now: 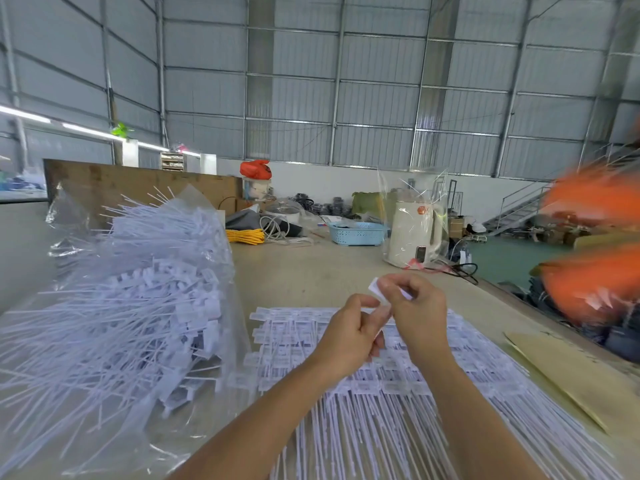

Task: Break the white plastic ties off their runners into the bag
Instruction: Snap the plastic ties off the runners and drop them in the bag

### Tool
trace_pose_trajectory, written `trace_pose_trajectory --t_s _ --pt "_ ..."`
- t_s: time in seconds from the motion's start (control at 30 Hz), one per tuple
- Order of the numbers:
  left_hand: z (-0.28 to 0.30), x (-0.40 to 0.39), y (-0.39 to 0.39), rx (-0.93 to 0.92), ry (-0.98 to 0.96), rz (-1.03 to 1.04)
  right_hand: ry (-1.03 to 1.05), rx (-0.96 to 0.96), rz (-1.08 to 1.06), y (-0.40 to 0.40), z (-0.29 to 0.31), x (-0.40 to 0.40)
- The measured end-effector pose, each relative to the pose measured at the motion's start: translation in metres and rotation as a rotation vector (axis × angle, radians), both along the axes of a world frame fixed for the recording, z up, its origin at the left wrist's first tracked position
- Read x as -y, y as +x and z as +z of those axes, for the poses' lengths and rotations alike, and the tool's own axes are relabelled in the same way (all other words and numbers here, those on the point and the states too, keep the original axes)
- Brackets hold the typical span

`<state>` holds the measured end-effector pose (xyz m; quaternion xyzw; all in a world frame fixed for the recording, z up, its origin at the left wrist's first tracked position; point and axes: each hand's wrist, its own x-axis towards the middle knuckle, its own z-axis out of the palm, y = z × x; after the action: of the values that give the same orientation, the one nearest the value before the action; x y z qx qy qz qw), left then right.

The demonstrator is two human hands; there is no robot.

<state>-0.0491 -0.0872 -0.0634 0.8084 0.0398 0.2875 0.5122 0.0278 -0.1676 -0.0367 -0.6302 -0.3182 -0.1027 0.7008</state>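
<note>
Both hands are raised together over a flat stack of white plastic ties on runners [398, 386] lying on the table. My right hand [415, 313] pinches the white tag end of a tie [375, 287] between thumb and fingers. My left hand [349, 337] grips white plastic of the same piece just below it, fingers curled. To the left stands a large clear plastic bag [114, 306] heaped with loose white ties, their thin tails sticking out in all directions.
A cardboard sheet [571, 375] lies at the right table edge. Farther back stand a white kettle in a clear bag [414, 233], a blue basket [358, 233], a yellow cord coil [246, 236] and a brown board [138, 185]. Blurred orange shapes [595, 244] fill the right.
</note>
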Motion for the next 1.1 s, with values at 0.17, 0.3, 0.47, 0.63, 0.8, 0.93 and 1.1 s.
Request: trace_pose_trajectory --t_s 0.17,0.3,0.47,0.63,0.8,0.93,1.1 --pt "0.011 0.007 0.0 -0.029 0.022 0.006 0.174 -0.056 -0.088 0.007 0.003 0.006" --pt "0.034 0.005 -0.012 0.013 0.434 0.253 0.267 -0.098 -0.044 0.006 0.006 0.006" --pt "0.077 -0.019 -0.052 0.039 0.491 0.479 0.206 -0.076 -0.003 0.004 0.004 0.007" --pt "0.082 -0.096 -0.12 -0.06 0.604 0.89 0.158 -0.077 -0.014 0.005 0.002 0.005" --pt "0.053 -0.157 -0.161 -0.513 0.626 1.109 0.039 -0.027 -0.013 0.004 -0.005 0.0" --pt "0.046 -0.175 -0.17 -0.547 0.626 1.174 -0.038 0.008 -0.025 0.006 -0.01 -0.003" --pt "0.05 -0.179 -0.167 -0.731 0.717 1.182 -0.066 0.035 0.001 0.007 -0.014 -0.002"
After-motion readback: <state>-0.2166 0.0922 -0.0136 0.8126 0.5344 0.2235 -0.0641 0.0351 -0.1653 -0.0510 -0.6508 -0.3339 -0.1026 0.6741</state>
